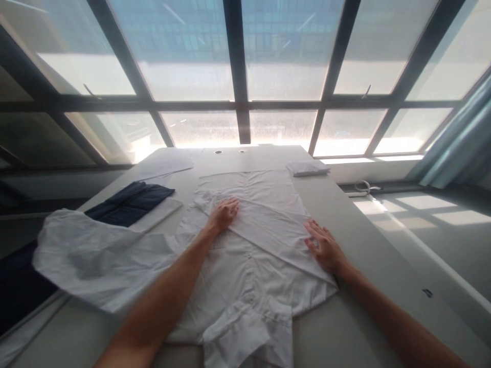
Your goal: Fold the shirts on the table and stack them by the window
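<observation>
A white button-up shirt (264, 276) lies spread on the white table, its collar toward me and its hem toward the window. One sleeve is laid slantwise across the body, while the other stretches out to the left in loose wrinkles. My left hand (224, 213) lies on the folded-over sleeve near the middle of the shirt, fingers extended. At the shirt's right edge, my right hand (324, 246) rests with its fingers spread, touching the cloth. Neither hand grips anything.
Left of the shirt, a dark navy folded cloth (130, 202) lies on white fabric. A folded white cloth (307, 168) sits at the far right of the table (368, 286). Large windows (284, 51) rise behind; a curtain (456, 138) hangs at right.
</observation>
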Demonstrator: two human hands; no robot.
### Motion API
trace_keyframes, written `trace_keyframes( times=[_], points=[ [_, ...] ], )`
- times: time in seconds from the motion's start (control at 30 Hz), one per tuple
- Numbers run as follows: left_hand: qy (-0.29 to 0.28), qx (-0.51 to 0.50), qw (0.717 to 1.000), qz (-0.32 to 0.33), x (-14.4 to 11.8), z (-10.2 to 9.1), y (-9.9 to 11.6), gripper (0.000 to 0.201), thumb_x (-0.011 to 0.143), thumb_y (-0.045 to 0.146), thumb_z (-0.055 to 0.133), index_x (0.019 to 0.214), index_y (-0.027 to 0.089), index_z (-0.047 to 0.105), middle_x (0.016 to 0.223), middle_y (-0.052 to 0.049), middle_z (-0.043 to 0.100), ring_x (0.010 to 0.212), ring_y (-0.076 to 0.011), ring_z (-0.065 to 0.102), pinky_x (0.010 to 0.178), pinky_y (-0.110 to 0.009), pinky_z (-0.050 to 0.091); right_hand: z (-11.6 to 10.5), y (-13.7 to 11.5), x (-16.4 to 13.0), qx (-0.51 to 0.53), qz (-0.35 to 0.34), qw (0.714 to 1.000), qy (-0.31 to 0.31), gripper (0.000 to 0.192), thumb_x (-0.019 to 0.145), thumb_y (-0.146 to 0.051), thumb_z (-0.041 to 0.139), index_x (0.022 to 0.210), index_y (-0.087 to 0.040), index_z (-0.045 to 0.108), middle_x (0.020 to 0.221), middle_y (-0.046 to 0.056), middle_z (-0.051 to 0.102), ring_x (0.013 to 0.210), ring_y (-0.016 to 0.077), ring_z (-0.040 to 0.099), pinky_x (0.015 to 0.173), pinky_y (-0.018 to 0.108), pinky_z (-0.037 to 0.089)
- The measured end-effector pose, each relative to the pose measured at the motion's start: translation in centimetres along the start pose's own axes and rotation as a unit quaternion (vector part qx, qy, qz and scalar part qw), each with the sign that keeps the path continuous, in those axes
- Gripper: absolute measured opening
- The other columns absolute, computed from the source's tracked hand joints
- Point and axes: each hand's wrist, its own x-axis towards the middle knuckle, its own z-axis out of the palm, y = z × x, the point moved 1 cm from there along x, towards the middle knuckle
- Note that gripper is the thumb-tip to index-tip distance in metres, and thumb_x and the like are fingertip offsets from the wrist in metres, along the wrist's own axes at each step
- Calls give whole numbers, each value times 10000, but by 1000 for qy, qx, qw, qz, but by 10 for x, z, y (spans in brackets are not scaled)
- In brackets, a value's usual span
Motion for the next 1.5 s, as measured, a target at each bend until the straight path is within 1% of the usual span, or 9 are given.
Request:
trace_keyframes(
  times=[0.27, 0.5, 0.63, 0.93, 1.07, 1.23, 1.37, 1.43, 1.5],
  points=[
    [-10, -13, 1000, -14, -3, 8, -7, 461, 1009, 331, 428, 1401, 209, 637, 1560, -97, 506, 1498, -276, 386, 1233, -526, 278, 2, 10, 2, 46, -27, 998, 27, 581, 1021, -429, 445, 1537, -165, 489, 1651, 111, 351, 1552, 238, 261, 1269, 487, 208],
    [-8, 1, 1000, -8, 0, 8, -9, 444, 1002, 328, 456, 1394, 228, 641, 1541, -86, 533, 1479, -259, 415, 1229, -489, 289, 6, 13, 6, 72, -24, 996, 47, 544, 1008, -368, 436, 1500, -160, 538, 1620, 129, 409, 1533, 252, 311, 1260, 499, 236],
    [-20, 27, 999, -8, 1, 5, -3, 447, 1005, 327, 467, 1407, 214, 628, 1537, -100, 535, 1468, -262, 429, 1215, -473, 315, 7, 8, 7, 60, -23, 997, 47, 548, 1009, -350, 417, 1503, -140, 532, 1624, 138, 401, 1535, 248, 306, 1262, 486, 231],
    [-33, 80, 996, -18, 2, -4, 23, 462, 1023, 355, 462, 1448, 216, 575, 1571, -123, 487, 1498, -302, 374, 1228, -539, 283, 0, -11, 8, 20, -37, 998, 51, 557, 1009, -298, 397, 1523, -107, 497, 1636, 150, 377, 1553, 241, 255, 1266, 476, 190],
    [-67, 68, 995, 28, 2, -1, 51, 518, 1050, 414, 411, 1517, 208, 496, 1625, -129, 408, 1538, -313, 296, 1239, -571, 244, -7, -34, 11, 12, -41, 998, 52, 565, 1018, -296, 382, 1542, -104, 468, 1647, 153, 355, 1559, 241, 238, 1264, 470, 182],
    [-121, 46, 985, 116, -5, 16, 90, 568, 1065, 472, 380, 1597, 272, 369, 1691, -84, 282, 1574, -312, 182, 1234, -616, 194, 3, -99, 40, 7, -52, 999, 13, 611, 1007, -270, 369, 1581, -60, 384, 1662, 180, 305, 1562, 274, 222, 1253, 491, 205],
    [-157, 51, 976, 139, -8, 26, 94, 659, 1025, 389, 490, 1638, 320, 258, 1713, -68, 219, 1583, -301, 146, 1244, -619, 155, 29, -151, 76, -19, -74, 997, -24, 699, 946, -212, 433, 1614, -57, 297, 1680, 180, 263, 1568, 298, 188, 1247, 531, 193],
    [-163, 60, 974, 142, -7, 26, 91, 699, 1001, 360, 528, 1642, 308, 252, 1714, -73, 213, 1583, -295, 143, 1258, -589, 138, 42, -161, 88, -23, -57, 998, -24, 684, 967, -222, 407, 1619, -60, 281, 1685, 170, 257, 1567, 289, 192, 1250, 515, 188],
    [-161, 59, 975, 141, -6, 25, 88, 680, 1011, 344, 495, 1644, 298, 251, 1713, -66, 217, 1584, -288, 141, 1262, -574, 136, 51, -158, 91, -17, -37, 999, -11, 631, 1034, -292, 313, 1617, -53, 285, 1681, 167, 272, 1563, 271, 210, 1256, 478, 177]
  ],
)
